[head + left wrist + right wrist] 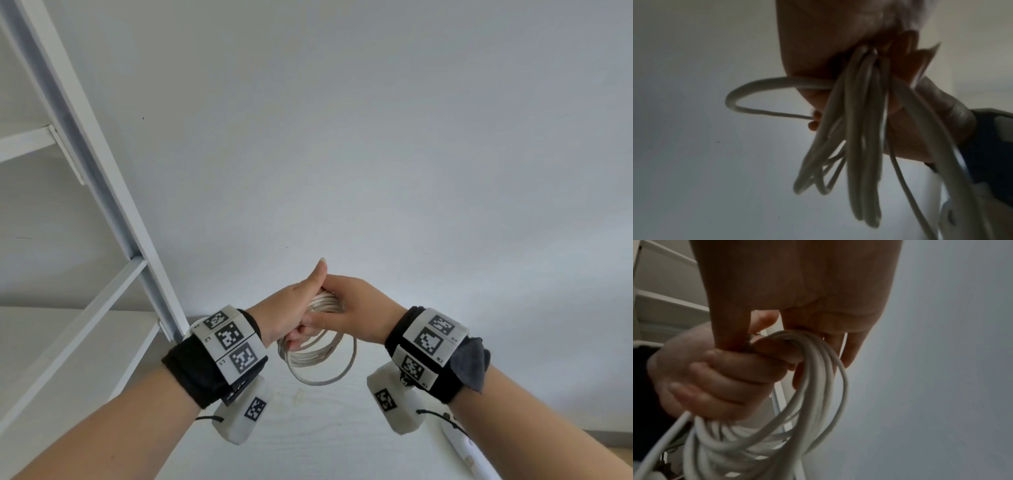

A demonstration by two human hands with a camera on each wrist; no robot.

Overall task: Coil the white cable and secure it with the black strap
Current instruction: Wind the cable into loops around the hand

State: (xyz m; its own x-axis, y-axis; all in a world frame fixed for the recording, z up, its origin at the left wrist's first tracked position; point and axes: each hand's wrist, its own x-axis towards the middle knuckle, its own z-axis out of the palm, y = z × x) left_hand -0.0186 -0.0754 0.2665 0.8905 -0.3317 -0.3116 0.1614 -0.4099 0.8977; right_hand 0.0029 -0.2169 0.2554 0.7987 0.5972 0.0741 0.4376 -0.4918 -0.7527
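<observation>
The white cable (318, 363) is wound into a coil of several loops that hangs above the table between both hands. My left hand (291, 308) grips the coil's top in a fist, thumb pointing up. In the right wrist view its curled fingers (725, 378) wrap the bundle (818, 369). My right hand (356, 305) meets it from the right, thumb in front and fingers behind the same top section of the loops. In the left wrist view the loops (859, 146) dangle below my left palm (828, 40). I cannot make out a black strap in any view.
A white power strip (462, 445) lies on the pale table (325, 428) at the lower right, under my right forearm. A white shelf frame (102, 192) leans up the left side. A plain wall fills the background.
</observation>
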